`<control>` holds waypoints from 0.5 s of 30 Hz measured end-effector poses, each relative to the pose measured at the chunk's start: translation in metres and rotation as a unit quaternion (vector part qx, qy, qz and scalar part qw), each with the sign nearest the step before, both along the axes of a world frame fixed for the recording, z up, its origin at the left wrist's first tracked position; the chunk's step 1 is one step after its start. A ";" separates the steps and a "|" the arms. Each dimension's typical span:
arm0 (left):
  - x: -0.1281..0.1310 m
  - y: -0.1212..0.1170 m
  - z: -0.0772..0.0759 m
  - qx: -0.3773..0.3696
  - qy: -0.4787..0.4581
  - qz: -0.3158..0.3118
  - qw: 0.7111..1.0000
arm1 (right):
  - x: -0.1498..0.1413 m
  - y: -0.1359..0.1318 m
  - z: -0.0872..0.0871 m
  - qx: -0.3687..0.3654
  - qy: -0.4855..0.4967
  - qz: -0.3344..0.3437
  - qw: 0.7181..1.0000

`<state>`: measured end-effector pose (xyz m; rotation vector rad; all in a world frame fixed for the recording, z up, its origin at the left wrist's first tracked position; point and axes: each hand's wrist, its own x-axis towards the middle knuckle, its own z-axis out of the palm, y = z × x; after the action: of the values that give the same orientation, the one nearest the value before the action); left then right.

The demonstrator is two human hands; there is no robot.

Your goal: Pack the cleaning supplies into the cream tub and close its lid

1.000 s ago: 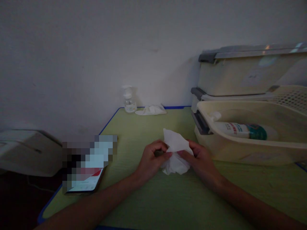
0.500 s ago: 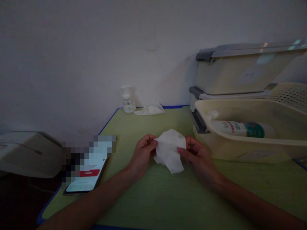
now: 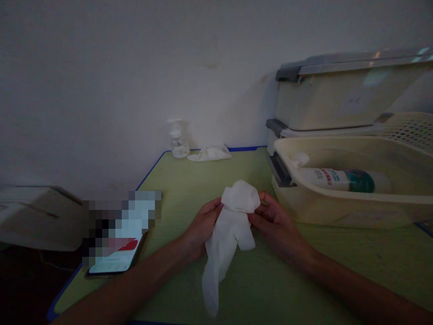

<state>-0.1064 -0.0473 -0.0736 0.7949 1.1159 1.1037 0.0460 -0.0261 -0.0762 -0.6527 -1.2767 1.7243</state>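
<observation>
Both of my hands hold a white tissue (image 3: 230, 225) above a green table (image 3: 209, 180). My left hand (image 3: 199, 228) pinches its upper left part and my right hand (image 3: 270, 221) pinches its upper right part. The tissue's top is bunched between the hands. A long part of it hangs down toward me, past the left wrist.
A phone (image 3: 117, 257) with a lit screen lies at the table's left edge. A small pump bottle (image 3: 177, 142) and another crumpled tissue (image 3: 209, 154) sit by the wall. A cream plastic basin (image 3: 338, 207) holding a lying bottle (image 3: 338, 179) stands at the right, with stacked bins (image 3: 338, 99) behind it.
The crumpled tissue has come open. A long strip of it now hangs down toward me, while both hands stay in about the same place.
</observation>
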 end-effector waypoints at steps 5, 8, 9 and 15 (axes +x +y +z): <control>0.001 -0.003 0.000 -0.018 0.011 -0.001 1.000 | 0.002 -0.003 0.007 -0.080 0.025 0.013 0.996; 0.001 -0.004 -0.001 -0.017 -0.005 -0.026 1.000 | 0.003 -0.003 0.009 -0.118 0.035 0.043 0.991; 0.001 -0.004 -0.001 -0.020 -0.019 -0.038 0.999 | 0.004 -0.003 0.009 -0.125 0.037 0.051 0.990; -0.002 -0.005 0.003 0.019 -0.019 -0.082 0.996 | 0.004 -0.002 0.009 -0.140 0.075 0.083 0.984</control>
<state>-0.1088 -0.0521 -0.0709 0.8750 0.9821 1.0014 0.0497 -0.0285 -0.0675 -0.5761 -1.0167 2.0739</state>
